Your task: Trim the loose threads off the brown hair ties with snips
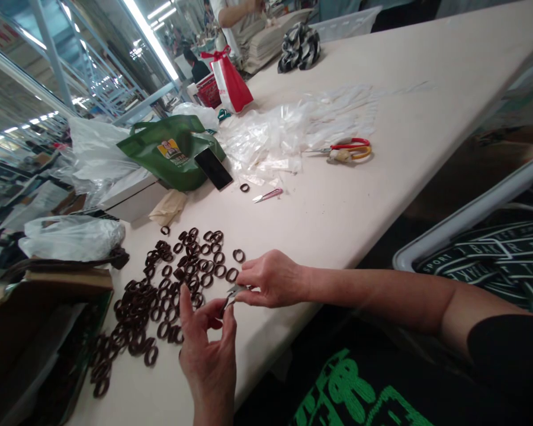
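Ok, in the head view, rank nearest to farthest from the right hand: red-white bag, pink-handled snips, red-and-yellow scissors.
1. Pink-handled snips, ahead of right hand.
2. Red-and-yellow scissors, farther ahead, rightward.
3. Red-white bag, well beyond, leftward.

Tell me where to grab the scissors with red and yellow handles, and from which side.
Likely by the handles of the scissors, from the picture's right: the loops lie on that side, while the blades point left toward the clear plastic.
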The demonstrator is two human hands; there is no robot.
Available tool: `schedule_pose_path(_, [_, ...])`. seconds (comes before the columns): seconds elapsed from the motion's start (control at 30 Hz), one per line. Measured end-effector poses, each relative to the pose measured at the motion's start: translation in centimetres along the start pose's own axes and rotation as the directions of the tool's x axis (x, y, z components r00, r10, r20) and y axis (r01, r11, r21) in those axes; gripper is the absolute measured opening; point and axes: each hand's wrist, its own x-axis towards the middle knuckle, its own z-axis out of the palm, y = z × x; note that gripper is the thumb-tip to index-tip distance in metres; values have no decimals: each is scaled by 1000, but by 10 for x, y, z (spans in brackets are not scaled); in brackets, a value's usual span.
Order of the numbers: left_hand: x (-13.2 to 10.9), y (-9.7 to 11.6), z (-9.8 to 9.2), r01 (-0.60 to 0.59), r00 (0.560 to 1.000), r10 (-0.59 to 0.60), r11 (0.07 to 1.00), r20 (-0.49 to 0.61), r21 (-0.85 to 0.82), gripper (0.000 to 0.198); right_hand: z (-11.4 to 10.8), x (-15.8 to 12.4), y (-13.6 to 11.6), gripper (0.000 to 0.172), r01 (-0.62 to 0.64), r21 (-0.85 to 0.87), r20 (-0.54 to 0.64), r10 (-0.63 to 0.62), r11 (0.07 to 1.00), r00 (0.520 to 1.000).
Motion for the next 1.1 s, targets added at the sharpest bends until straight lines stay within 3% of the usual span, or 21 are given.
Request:
schedule_pose_path(0.33, [-3,-14,7,75,997,-65,965,45,-251,95,6,-5,3,39,66,-108,-38,-71,992,997])
schedule_pose_path(0.7, [-6,-19,12,121,992,-102,926,74,-358,96,8,-9,5,37,73,-120,-63,-81,990,995])
schedule_pose_path(0.93, [-8,-20,11,145,989,-129,932,70,-332,95,9,-7,6,38,18,9,-2,-18,1000,1000])
schedule_pose_path(1.03, [-8,-20,9,158,987,-147,927,57,-341,96,6,-5,7,34,-100,170,24,97,980,995])
schedule_pose_path(1.1, [-8,-19,10,164,986,-156,919,52,-358,97,5,-4,6,28,-223,326,75,210,919,975])
